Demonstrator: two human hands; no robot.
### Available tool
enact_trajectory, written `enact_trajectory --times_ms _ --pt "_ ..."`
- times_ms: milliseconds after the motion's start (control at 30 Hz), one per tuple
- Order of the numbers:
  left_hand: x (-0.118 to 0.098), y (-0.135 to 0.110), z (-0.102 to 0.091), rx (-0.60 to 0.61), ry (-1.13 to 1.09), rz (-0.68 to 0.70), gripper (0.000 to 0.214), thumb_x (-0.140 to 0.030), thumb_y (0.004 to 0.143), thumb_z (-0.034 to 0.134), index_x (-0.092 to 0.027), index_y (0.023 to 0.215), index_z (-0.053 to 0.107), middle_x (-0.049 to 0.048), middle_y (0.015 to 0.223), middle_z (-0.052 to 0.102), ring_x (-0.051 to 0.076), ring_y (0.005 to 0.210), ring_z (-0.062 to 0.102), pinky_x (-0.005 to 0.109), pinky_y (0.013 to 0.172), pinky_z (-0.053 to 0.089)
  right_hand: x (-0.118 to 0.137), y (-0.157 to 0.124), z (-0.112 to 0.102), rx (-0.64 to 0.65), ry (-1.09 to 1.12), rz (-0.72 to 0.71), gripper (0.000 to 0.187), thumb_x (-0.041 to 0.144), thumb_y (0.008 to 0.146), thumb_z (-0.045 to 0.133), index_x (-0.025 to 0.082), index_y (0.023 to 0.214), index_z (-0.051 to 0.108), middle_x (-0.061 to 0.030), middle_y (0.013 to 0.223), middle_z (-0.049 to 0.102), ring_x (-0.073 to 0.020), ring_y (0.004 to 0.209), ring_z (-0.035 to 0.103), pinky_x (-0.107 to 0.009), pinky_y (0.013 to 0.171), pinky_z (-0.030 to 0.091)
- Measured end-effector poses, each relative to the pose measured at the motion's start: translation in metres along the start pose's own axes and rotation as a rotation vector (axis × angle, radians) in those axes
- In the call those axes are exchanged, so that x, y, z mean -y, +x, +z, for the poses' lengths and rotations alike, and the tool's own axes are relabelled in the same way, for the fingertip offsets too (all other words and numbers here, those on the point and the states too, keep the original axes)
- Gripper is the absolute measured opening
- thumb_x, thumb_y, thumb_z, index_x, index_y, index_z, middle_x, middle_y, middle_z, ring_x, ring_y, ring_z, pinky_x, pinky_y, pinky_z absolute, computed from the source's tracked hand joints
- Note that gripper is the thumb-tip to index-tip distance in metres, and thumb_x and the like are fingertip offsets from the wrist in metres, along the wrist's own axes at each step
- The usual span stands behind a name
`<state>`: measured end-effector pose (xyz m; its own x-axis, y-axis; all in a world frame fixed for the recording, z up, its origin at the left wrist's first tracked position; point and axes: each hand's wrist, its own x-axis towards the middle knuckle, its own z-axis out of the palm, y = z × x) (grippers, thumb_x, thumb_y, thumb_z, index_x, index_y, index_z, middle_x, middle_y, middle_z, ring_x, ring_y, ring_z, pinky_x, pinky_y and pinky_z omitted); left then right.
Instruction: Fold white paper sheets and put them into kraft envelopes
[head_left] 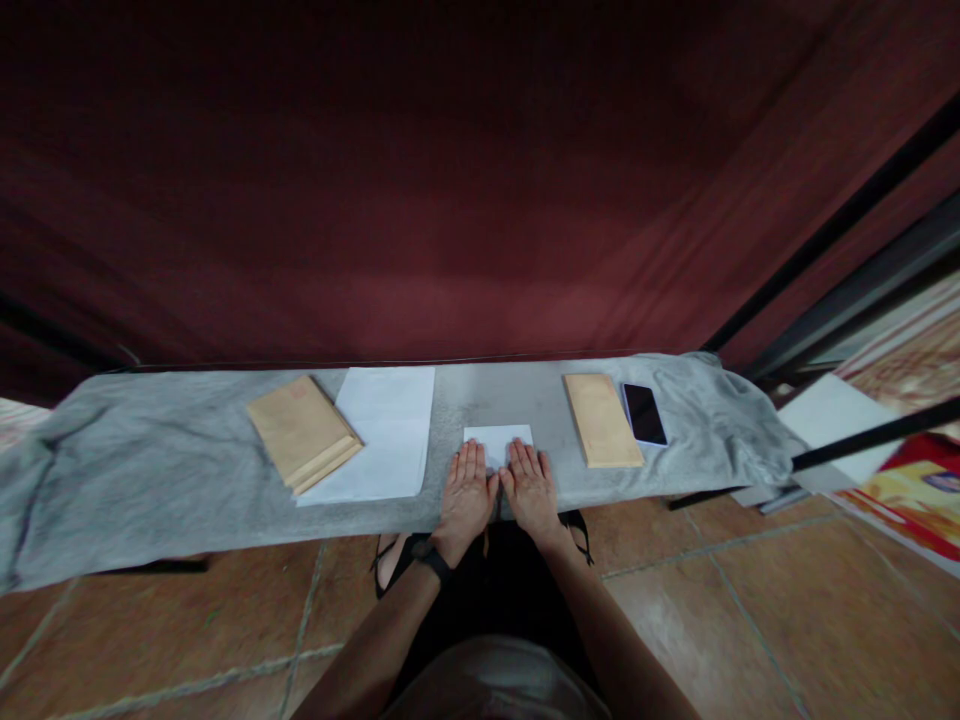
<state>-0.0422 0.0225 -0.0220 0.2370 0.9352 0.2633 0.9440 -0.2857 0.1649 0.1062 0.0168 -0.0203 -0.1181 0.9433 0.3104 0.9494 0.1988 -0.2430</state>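
- Left hand (466,495): palm down, fingers straight and together, laid flat on the paper; dark wristband (433,560) at the wrist.
- Right hand (531,487): same posture, flattened, fingertips pointing toward the far edge; thumbs of the two hands near each other.
- Small white paper (497,447): under both hands, toward the near edge of the worktop (517,385), about midway between its left and right ends; lower part hidden by the hands.
- Brown envelopes (300,430): stacked askew left of the hands, partly over the left side of the large white sheets (390,430); these reach from the far edge almost to the near edge.
- Tan envelope (602,420): right of the hands, long sides running from far edge toward near edge; whether single or stacked, cannot tell.
- Phone (645,414): dark screen up, just beside that envelope, on the side of the right end.
- Dark red panel (480,220): upright beyond the far edge.
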Motion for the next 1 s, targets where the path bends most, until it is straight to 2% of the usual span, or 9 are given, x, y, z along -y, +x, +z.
enact_trajectory --times_ms 267,533,1000 --pt "-0.002 -0.001 -0.007 -0.016 0.021 -0.025 0.063 -0.04 0.102 0.035 -0.001 0.151 0.037 0.0227 0.158 0.036 0.03 0.151 0.028 0.05 0.121 0.03 -0.003 -0.003 0.001 -0.022 -0.016 0.023 0.052 0.036 0.106 0.035 0.011 0.151 0.044 -0.0158 0.155 0.044 -0.0293 0.143 0.041 -0.051 0.119 0.025" --pt "0.002 -0.004 -0.005 -0.021 0.032 -0.027 0.066 -0.042 0.101 0.039 0.0 0.152 0.035 0.0233 0.158 0.034 0.031 0.151 0.026 0.051 0.122 0.028 -0.006 -0.004 0.0 -0.035 -0.041 0.04 0.054 0.035 0.106 0.035 0.006 0.151 0.042 -0.0185 0.155 0.045 -0.0314 0.143 0.041 -0.051 0.118 0.026" --pt "0.005 -0.007 -0.004 -0.059 -0.001 -0.074 0.069 -0.046 0.102 0.036 -0.001 0.154 0.032 0.0244 0.157 0.036 0.032 0.151 0.027 0.053 0.121 0.028 -0.015 -0.01 0.001 -0.095 -0.056 0.095 0.054 0.034 0.106 0.032 0.005 0.15 0.044 -0.0226 0.152 0.046 -0.0321 0.142 0.042 -0.053 0.117 0.028"
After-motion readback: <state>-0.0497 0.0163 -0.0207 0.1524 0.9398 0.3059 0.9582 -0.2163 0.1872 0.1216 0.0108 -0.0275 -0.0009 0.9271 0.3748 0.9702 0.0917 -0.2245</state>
